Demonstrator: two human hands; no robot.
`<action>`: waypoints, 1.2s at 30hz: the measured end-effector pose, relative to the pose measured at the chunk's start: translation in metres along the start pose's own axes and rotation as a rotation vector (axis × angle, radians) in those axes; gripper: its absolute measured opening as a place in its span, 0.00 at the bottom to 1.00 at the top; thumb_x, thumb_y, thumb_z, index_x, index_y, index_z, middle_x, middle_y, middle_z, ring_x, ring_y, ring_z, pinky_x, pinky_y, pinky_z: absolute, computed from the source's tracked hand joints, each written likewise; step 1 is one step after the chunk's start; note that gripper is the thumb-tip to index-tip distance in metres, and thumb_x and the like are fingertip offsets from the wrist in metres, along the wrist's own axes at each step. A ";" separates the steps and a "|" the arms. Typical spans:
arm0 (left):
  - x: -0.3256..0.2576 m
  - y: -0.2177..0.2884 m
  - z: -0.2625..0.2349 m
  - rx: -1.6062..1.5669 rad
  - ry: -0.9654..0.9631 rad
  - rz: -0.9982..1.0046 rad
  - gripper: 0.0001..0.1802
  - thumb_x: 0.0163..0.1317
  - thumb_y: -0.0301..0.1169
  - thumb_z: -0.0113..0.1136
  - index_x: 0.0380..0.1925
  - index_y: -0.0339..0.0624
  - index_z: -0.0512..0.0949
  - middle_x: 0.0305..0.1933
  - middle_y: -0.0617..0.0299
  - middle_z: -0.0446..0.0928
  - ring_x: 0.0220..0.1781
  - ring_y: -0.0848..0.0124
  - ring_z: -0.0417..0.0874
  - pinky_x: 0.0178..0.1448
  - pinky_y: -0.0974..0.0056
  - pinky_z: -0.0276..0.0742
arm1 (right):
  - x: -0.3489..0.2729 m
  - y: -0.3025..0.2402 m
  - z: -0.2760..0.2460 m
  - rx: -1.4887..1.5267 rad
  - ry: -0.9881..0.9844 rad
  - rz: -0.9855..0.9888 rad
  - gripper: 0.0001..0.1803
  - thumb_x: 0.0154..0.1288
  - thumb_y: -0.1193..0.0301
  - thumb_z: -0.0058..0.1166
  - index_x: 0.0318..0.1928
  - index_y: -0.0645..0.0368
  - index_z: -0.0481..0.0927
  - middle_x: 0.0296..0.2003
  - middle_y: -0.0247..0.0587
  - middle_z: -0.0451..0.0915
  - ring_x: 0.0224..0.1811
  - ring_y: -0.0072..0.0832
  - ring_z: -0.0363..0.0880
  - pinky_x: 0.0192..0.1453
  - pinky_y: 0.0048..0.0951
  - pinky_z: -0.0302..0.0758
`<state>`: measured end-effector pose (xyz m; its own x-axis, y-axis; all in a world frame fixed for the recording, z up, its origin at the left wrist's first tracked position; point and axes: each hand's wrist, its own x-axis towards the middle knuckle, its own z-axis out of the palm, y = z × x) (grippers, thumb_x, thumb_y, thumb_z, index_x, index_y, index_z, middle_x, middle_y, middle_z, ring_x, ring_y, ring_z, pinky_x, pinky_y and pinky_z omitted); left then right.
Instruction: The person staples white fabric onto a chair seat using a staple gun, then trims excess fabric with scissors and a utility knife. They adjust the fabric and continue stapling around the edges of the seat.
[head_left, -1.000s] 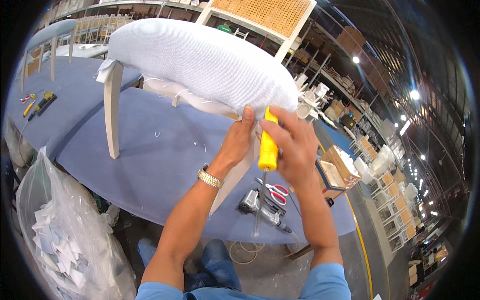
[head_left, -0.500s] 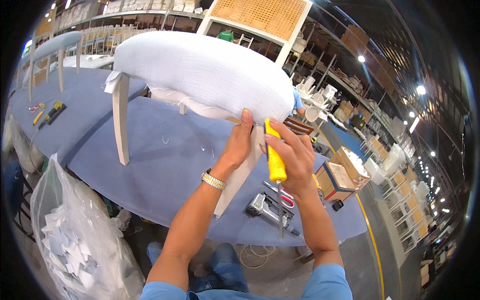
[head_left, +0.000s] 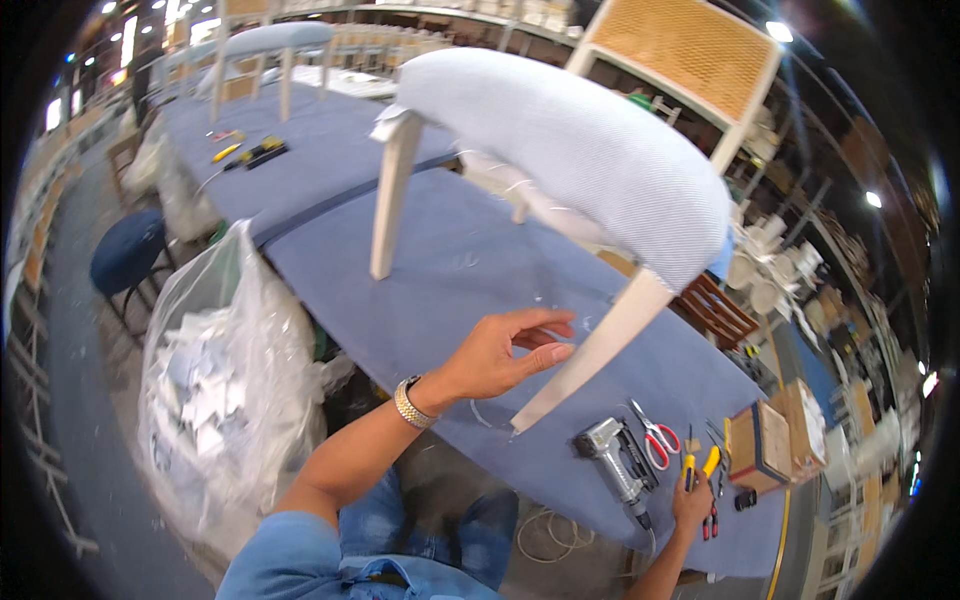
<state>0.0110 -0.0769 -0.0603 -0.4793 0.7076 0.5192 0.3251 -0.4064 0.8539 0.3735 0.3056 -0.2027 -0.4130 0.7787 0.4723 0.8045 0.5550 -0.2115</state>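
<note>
A chair with pale wooden legs and a rounded seat in light blue fabric (head_left: 570,150) stands on the blue-covered table (head_left: 330,300). Loose white material hangs beneath the seat's rim. My left hand (head_left: 500,355) is open and holds nothing, its fingers curved close to the chair's near leg (head_left: 600,345). Low on the right, my right hand (head_left: 692,503) is closed round a yellow-handled tool (head_left: 688,470), whose working end is hidden. Beside that hand lie another yellow handle (head_left: 711,461), red-handled scissors (head_left: 657,440) and a grey staple gun (head_left: 617,465).
A clear plastic bag of fabric scraps (head_left: 215,390) stands left of the table. Cardboard boxes (head_left: 762,445) sit at the table's right end. Yellow-and-black tools (head_left: 262,153) lie at the far left. A cane-backed chair (head_left: 690,50) rises behind the seat. A blue stool (head_left: 128,245) stands at left.
My left hand has let go of the chair leg's top and come lower. My right hand has moved from the seat down to the tools at right. The view has swung left.
</note>
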 end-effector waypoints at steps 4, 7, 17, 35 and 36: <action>-0.033 0.095 0.014 -0.691 -0.199 0.152 0.46 0.66 0.51 0.65 0.74 0.34 0.58 0.63 0.40 0.76 0.59 0.53 0.83 0.68 0.52 0.73 | 0.009 0.023 0.025 -0.063 0.080 0.034 0.23 0.62 0.67 0.62 0.58 0.58 0.80 0.50 0.58 0.82 0.53 0.53 0.79 0.57 0.49 0.75; -0.049 0.122 0.047 -0.935 -0.386 0.438 0.61 0.53 0.67 0.65 0.74 0.31 0.56 0.58 0.31 0.75 0.54 0.48 0.84 0.61 0.43 0.76 | -0.009 -0.029 0.009 0.016 0.175 -0.063 0.24 0.63 0.70 0.61 0.59 0.62 0.79 0.58 0.57 0.78 0.62 0.52 0.74 0.65 0.48 0.70; -0.047 0.114 0.068 -0.832 -0.406 0.327 0.57 0.58 0.65 0.63 0.76 0.42 0.51 0.63 0.44 0.73 0.45 0.56 0.82 0.49 0.56 0.76 | -0.053 -0.267 -0.028 1.130 0.050 -0.357 0.33 0.59 0.68 0.67 0.64 0.62 0.73 0.66 0.58 0.70 0.68 0.51 0.68 0.71 0.46 0.65; 0.161 -0.094 -0.340 0.355 0.692 -0.011 0.36 0.72 0.52 0.56 0.66 0.33 0.70 0.59 0.51 0.77 0.57 0.61 0.80 0.65 0.60 0.75 | 0.019 -0.365 0.020 1.199 0.357 -0.349 0.54 0.45 0.81 0.64 0.76 0.56 0.55 0.52 0.51 0.76 0.45 0.50 0.80 0.43 0.43 0.81; 0.168 -0.096 -0.334 0.386 0.705 -0.073 0.33 0.71 0.49 0.59 0.65 0.34 0.72 0.55 0.54 0.80 0.56 0.65 0.81 0.63 0.62 0.75 | 0.032 -0.359 0.025 1.184 0.316 -0.340 0.53 0.46 0.81 0.64 0.76 0.58 0.56 0.55 0.53 0.77 0.47 0.52 0.81 0.46 0.43 0.81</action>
<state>-0.3734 -0.1122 -0.0437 -0.8699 0.1409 0.4727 0.4700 -0.0537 0.8810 0.0608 0.1387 -0.1324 -0.2723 0.5334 0.8008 -0.2605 0.7603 -0.5950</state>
